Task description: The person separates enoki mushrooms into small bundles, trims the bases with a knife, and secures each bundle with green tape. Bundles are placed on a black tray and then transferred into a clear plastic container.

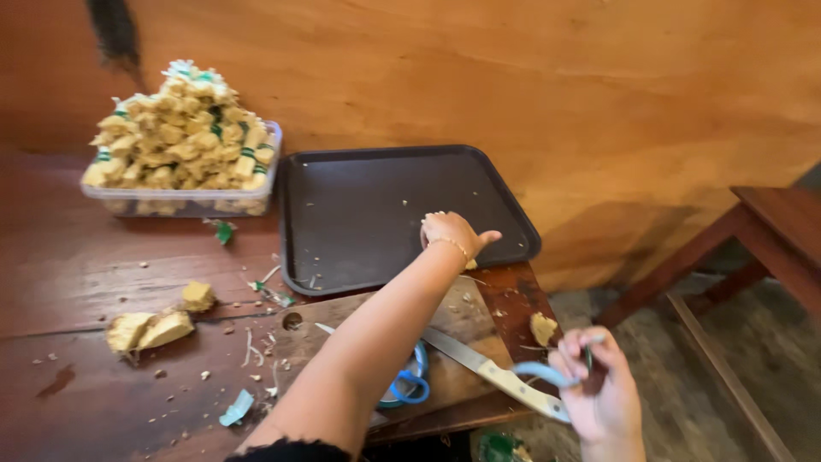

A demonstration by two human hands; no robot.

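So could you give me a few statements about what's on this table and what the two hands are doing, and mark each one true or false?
1. The left hand rests on the dark tray. True.
2. The tray is piled high with yellowish blocks. False: the blocks are heaped in a clear plastic tub to the left of the tray, which holds only crumbs.
3. A knife with a pale handle lies on the wooden cutting board. True.
4. The right hand is empty. False: its fingers hold a thin green strip.
5. The blue-handled scissors lie on the tray. False: they lie on the cutting board, partly hidden by the left arm.
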